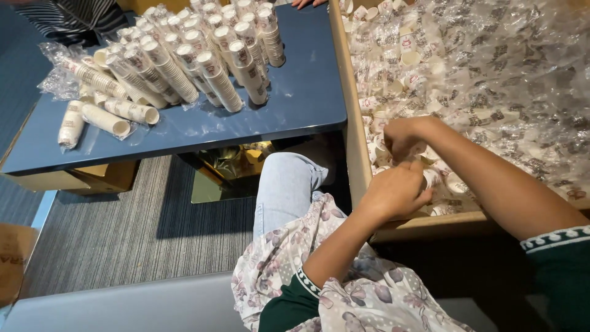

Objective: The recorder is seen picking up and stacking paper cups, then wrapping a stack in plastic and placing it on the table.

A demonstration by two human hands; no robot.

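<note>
Left hand: your left hand (pixel 396 192) sits at the near wall of the cardboard box (pixel 351 117), fingers curled in around a small white paper cup (pixel 431 178) that peeks out past your knuckles. Grasping it, as far as the view shows.
Right hand: your right hand (pixel 402 135) is just above and beyond the left one, down among the loose cups, fingers bent inward. What it grips, if anything, I cannot tell; the fingertips are buried.
Hands together: close, nearly touching, both over the box's near left corner.
Loose cups: the box is full of loose paper cups (pixel 405 58), white with dark print, jumbled every way under crinkled clear plastic wrap (pixel 522 80).
Box position: it stands to your right, its long wall running alongside the blue table (pixel 301 104).
Table: stacked cup sleeves (pixel 209 55) wrapped in clear film lie fanned across the far left half, rims pointing towards you.
Table, near left: a few shorter wrapped stacks (pixel 107 117) lie on their sides, apart from the big fan.
Your lap: a floral cloth (pixel 344 289) over your legs, one knee in light jeans (pixel 286 184) pushing towards the table edge.
Sleeves: dark green with a white patterned cuff (pixel 556 238) on your right arm.
Another person: fingertips (pixel 307 3) rest at the table's far edge, and a striped garment (pixel 74 15) shows at top left.
Floor: grey ribbed carpet (pixel 123 233) under the table.
</note>
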